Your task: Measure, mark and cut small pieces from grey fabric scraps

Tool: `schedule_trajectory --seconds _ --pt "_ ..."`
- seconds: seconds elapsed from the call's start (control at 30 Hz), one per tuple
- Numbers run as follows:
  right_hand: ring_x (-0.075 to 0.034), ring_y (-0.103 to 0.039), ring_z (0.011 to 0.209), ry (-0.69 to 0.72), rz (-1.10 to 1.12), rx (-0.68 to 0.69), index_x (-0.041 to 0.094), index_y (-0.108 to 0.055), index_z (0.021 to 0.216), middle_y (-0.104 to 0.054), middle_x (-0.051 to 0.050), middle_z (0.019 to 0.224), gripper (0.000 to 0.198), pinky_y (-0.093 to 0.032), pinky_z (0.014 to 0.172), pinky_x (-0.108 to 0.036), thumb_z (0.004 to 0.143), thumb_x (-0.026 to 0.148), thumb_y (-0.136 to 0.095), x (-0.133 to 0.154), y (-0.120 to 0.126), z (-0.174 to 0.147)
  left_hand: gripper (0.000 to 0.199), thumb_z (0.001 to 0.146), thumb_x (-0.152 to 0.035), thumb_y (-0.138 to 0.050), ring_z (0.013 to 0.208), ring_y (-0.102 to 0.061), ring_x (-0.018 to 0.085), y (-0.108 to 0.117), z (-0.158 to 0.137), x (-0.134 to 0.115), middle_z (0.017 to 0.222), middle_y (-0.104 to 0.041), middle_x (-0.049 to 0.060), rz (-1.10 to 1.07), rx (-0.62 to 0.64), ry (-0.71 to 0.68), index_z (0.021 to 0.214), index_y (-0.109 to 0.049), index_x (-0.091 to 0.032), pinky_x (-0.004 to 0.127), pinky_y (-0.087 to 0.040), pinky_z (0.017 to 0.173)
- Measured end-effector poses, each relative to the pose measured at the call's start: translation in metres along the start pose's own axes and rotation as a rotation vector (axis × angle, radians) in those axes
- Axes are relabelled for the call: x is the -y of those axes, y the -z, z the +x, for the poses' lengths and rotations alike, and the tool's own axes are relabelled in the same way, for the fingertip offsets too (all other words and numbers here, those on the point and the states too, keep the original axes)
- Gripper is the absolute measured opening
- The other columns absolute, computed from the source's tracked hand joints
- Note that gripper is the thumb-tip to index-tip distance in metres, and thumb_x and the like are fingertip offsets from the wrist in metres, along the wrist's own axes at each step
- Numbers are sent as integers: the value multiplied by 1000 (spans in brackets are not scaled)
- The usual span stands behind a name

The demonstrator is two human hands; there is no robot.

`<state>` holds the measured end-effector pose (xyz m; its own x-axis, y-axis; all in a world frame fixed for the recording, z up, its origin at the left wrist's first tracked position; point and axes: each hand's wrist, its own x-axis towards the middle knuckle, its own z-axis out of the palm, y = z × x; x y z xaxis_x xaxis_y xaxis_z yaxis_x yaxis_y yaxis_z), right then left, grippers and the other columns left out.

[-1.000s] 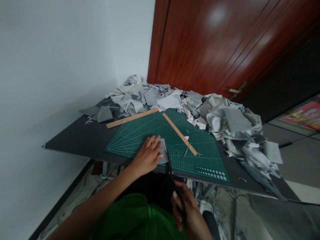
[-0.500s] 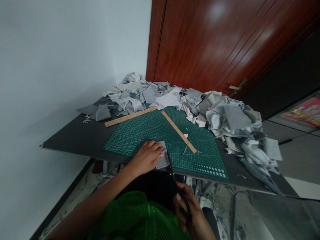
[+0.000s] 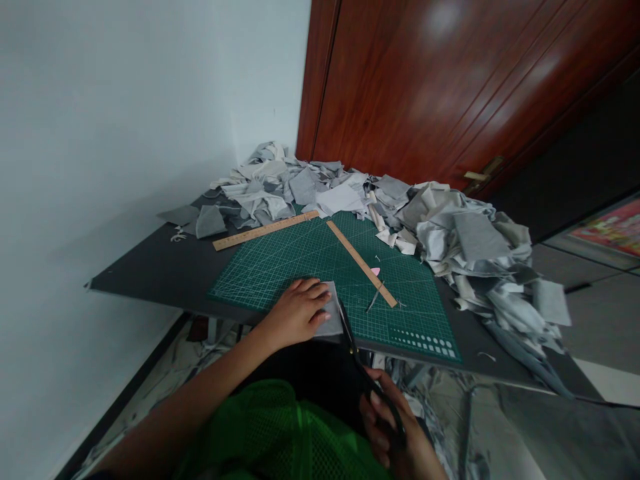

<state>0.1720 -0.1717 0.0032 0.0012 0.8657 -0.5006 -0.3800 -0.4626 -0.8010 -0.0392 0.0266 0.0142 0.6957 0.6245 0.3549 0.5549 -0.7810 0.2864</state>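
A small grey piece of fabric point(image 3: 331, 320) lies on the front edge of the green cutting mat point(image 3: 280, 267). My left hand point(image 3: 299, 310) rests flat on its left part, fingers stretched out and pressing it down. In my right hand point(image 3: 393, 417) is a pair of black scissors point(image 3: 353, 350), held by the handles in front of the table edge. Their blades point away from me, alongside the fabric's right edge. Whether the blades touch the cloth I cannot tell. Part of the fabric is hidden under my left fingers.
Two wooden rulers lie on the mat, one ruler point(image 3: 265, 231) at the back left and another ruler point(image 3: 360, 262) slanting across the middle. Beside the latter are a pink chip point(image 3: 375, 271) and thin grey scraps. Heaped fabric pieces point(image 3: 475, 237) line the table's back and right.
My right hand and the scissors have shifted slightly right and down, with the blades now closer to the fabric's right edge. My left hand stays on the cloth. The view has shifted a little.
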Motion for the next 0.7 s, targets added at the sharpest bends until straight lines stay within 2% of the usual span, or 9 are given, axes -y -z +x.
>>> schedule_trajectory --seconds 0.13,0.37,0.7 --pt "-4 -34 41 24 -34 -23 26 -55 124 -49 10 66 66 -26 34 -14 74 61 -82 4 -8 2 33 98 -33 -61 136 -47 30 1 0 0 143 -60 6 15 5 -15 129 -64 -22 49 -38 111" --pt "-3 -32 41 110 -103 -10 26 -51 127 -50 10 70 65 -27 35 -15 80 60 -79 11 -27 19 33 105 -29 -46 135 -48 27 1 1 2 141 -63 5 11 23 8 132 -64 -21 47 -37 111" --pt "-5 -36 42 96 -144 -43 26 -47 131 -51 10 68 70 -28 35 -15 80 63 -78 11 -34 15 33 103 -29 -51 138 -44 28 -6 -2 -1 144 -59 8 85 8 -1 132 -62 -19 46 -34 115"
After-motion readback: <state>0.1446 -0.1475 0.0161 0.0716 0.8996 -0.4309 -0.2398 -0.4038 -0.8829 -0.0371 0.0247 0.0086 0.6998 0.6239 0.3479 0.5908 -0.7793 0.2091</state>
